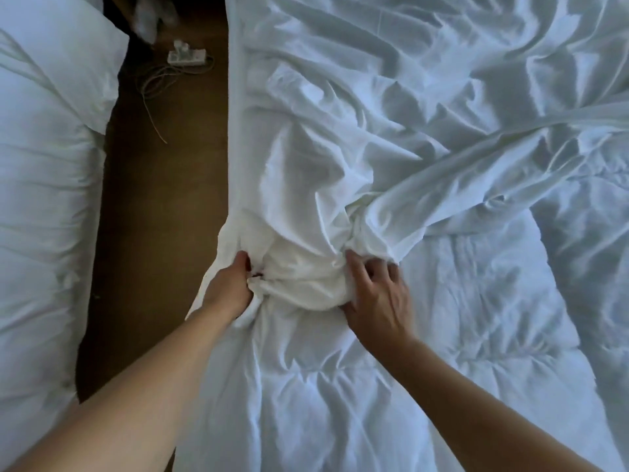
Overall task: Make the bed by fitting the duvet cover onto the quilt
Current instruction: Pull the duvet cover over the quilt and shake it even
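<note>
I am looking down over the left edge of the bed [238, 114], and what matters for the next move is that the bunched fabric sits directly between my two hands, close to that edge. My left hand [233, 287] grips a gathered knot of cloth at the bed's left edge, fingers curled into it and mostly hidden by the folds. My right hand [377, 294] lies just to the right of the same bunch, fingers bent and pressing into the fabric; I judge it is pinching a fold, though I cannot tell how much it holds. The thin, smooth duvet cover [391, 107] spreads away from my hands toward the far side of the bed and out to the right, creased all over, its long run going away from me along the left edge. The padded quilt [476, 301] lies nearer me and to the right, bare of cover there, with a loose edge of the cover lying across it. So the cover is the container, and I judge that only the bunched corner of quilt between my hands is inside it; most of the quilt is outside. Both hands are equally near the bunch. Across the brown floor [160, 216] lies a second bed [44, 199], and a power strip [187, 56] with cables sits on the floor at the far end.
</note>
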A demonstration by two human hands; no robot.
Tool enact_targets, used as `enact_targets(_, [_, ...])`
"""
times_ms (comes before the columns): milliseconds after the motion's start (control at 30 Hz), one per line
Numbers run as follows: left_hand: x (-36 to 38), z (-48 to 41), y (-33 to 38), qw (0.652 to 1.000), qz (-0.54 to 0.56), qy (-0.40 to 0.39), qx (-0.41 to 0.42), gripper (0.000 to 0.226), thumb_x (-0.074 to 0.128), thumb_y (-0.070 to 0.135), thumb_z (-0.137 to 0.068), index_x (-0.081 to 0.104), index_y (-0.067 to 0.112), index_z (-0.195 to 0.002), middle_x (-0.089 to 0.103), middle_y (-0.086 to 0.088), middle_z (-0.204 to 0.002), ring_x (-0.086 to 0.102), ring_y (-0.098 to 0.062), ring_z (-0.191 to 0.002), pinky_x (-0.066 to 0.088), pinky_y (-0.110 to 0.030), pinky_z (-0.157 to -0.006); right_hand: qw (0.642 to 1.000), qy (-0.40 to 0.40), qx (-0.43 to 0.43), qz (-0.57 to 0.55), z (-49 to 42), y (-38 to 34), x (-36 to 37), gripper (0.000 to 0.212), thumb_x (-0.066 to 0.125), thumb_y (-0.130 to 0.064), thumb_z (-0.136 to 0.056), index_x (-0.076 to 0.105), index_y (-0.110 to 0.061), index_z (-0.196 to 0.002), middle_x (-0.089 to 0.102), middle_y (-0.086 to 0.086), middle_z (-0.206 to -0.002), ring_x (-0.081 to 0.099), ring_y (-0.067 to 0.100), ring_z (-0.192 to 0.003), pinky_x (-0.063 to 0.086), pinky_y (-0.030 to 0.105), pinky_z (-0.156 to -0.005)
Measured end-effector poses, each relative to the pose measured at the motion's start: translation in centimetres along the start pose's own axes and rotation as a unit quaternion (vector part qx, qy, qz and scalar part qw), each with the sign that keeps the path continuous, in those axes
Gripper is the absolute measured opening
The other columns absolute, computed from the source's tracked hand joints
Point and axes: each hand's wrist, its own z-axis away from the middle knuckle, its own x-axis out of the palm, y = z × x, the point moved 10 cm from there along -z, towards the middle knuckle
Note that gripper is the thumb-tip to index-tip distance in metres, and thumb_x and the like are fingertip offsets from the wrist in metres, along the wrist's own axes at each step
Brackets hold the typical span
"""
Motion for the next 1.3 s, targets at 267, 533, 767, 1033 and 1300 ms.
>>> enact_targets(267, [3.4, -0.1, -0.1, 0.992, -0.033, -0.073, -0.097, 0.052, 0.029, 0.044, -0.102, 0.027, 0.022, -0.149, 0.046, -0.003, -0.149, 0.052, -0.035, -0.127, 0.038, -0.049, -0.109, 0.993, -0.116, -0.029, -0.014, 6.0, -0.2, 3.5, 0.025, 0.081, -0.006, -0.057, 0.06, -0.015, -0.068, 0.061, 0.004, -0.055, 0.061, 0.032, -0.047, 0.044, 0.031, -0.045])
enact_targets(533, [5.3, -2.1, -0.4, 0.98, -0.161, -0.113, -0.034, 0.065, 0.041, 0.033, -0.1, 0.017, 0.02, -0.159, 0.034, -0.001, -0.157, 0.048, -0.03, -0.134, 0.039, -0.043, -0.105, 0.9, -0.428, 0.04, 0.07, 6.3, -0.2, 5.0, 0.051, 0.062, -0.059, -0.089, 0.056, -0.022, -0.124, 0.06, 0.0, -0.128, 0.059, 0.024, -0.12, 0.046, 0.036, -0.093])
enact_targets(767, [6.2, -3.4, 0.0, 0.929, -0.236, -0.229, 0.169, 0.07, 0.041, 0.027, -0.103, 0.007, -0.001, -0.158, 0.053, -0.014, -0.143, 0.059, -0.028, -0.121, 0.047, -0.039, -0.099, 0.979, -0.069, 0.167, -0.098, -12.4, -12.7, -0.6, 0.087, 0.074, -0.073, -0.068, 0.046, -0.02, -0.131, 0.058, 0.008, -0.123, 0.058, 0.03, -0.111, 0.049, 0.042, -0.087])
enact_targets(1033, [-0.2, -1.5, -5.0, 0.887, -0.049, -0.385, 0.248, 0.021, 0.05, 0.023, -0.1, 0.059, 0.015, -0.117, 0.065, -0.006, -0.108, 0.062, -0.022, -0.093, 0.05, -0.032, -0.077, 0.915, -0.271, 0.294, 0.053, -15.0, -14.4, 12.1, 0.124, 0.072, -0.084, -0.053, 0.025, -0.018, -0.147, 0.036, 0.016, -0.146, 0.036, 0.039, -0.135, 0.036, 0.055, -0.105])
enact_targets(1300, [-12.6, -18.0, -5.5, 0.953, -0.012, -0.243, 0.178, 0.015, 0.051, 0.038, -0.102, 0.065, 0.033, -0.106, 0.066, 0.011, -0.104, 0.062, -0.008, -0.086, 0.051, -0.025, -0.067, 0.898, -0.302, 0.31, 0.073, -15.8, -13.9, 11.8, 0.119, 0.07, -0.085, -0.049, 0.034, -0.021, -0.141, 0.045, 0.009, -0.141, 0.046, 0.031, -0.131, 0.042, 0.044, -0.104])
